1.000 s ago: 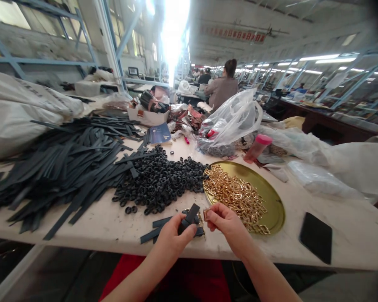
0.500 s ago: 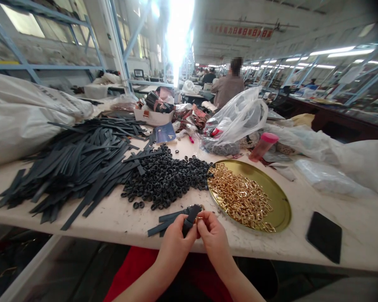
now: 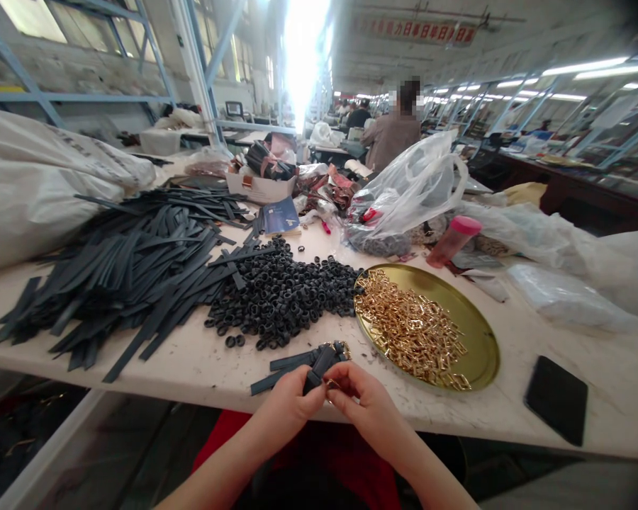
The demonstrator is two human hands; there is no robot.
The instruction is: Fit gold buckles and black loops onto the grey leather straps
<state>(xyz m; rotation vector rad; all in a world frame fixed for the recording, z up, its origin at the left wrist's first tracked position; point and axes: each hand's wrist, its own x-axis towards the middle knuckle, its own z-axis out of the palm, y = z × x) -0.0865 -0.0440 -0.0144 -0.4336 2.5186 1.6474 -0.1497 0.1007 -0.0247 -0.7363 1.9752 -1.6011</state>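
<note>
Clock read from the hands. Left hand [image 3: 292,401] is pinching a dark, flat, matte strap [image 3: 323,363] between thumb and fingers; right hand [image 3: 366,397] is pinching a small gold buckle [image 3: 330,385] at thumb and forefinger, just beside the strap; cannot tell whether it is threaded. Both are sitting above the table's [image 3: 191,379] near edge. Just beyond, a few finished straps [image 3: 284,362] are lying overlapped, gold metal showing at their right ends. At two, one round, brassy tray [image 3: 481,354] is holding shiny rectangular buckles [image 3: 404,322], too many for counting. At eleven, rubbery-looking black rings [image 3: 292,294] are heaping up, one lying alone beyond. At ten, long dark strips [image 3: 138,269] are sprawling before a crinkled white sack [image 3: 42,177], its print blurring. One blue booklet [image 3: 281,214] is lying past the rings, lettering too small. One pink-lidded container [image 3: 454,241] is leaning between one and two; one black phone [image 3: 556,400] is lying at three. High toward one, a red-lettered banner [image 3: 415,30] is showing 日事日毕.
</note>
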